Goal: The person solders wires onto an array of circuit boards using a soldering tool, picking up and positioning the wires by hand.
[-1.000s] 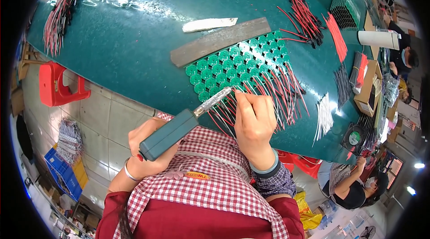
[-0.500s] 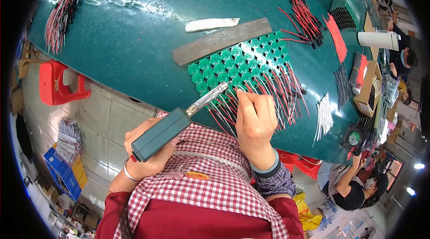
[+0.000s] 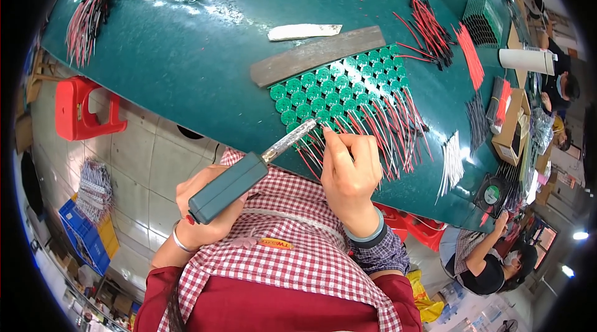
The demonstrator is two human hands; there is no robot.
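Steady the wire first, then bring the tip to the pad

The green panel (image 3: 339, 92) of round boards lies flat on the surface (image 3: 186, 58), with a grey bar (image 3: 320, 55) along its far edge and red and white wires (image 3: 398, 136) fanning out from its near edge. At the left part of that near edge, both hands meet.

The left hand (image 3: 217, 226), nearer the person than the panel, has its grip wrapped around the handle of a soldering iron (image 3: 229, 188); the metal shaft slants up so that its tip reaches the panel's near edge. The right hand (image 3: 353, 176), just off that edge, has its grip pinched together, apparently on a wire beside the tip; which one is too small to tell.

For a clean joint, I would plant the right wrist on the surface beside the panel, so the wire end stays still on its pad. Lay the tip against wire and pad together, briefly, then lift it straight off, and let the joint set before loosening the pinch. The shaft crosses close above wires at the panel's near left, so a low approach could scorch them; fingertips that near the tip also risk a burn.
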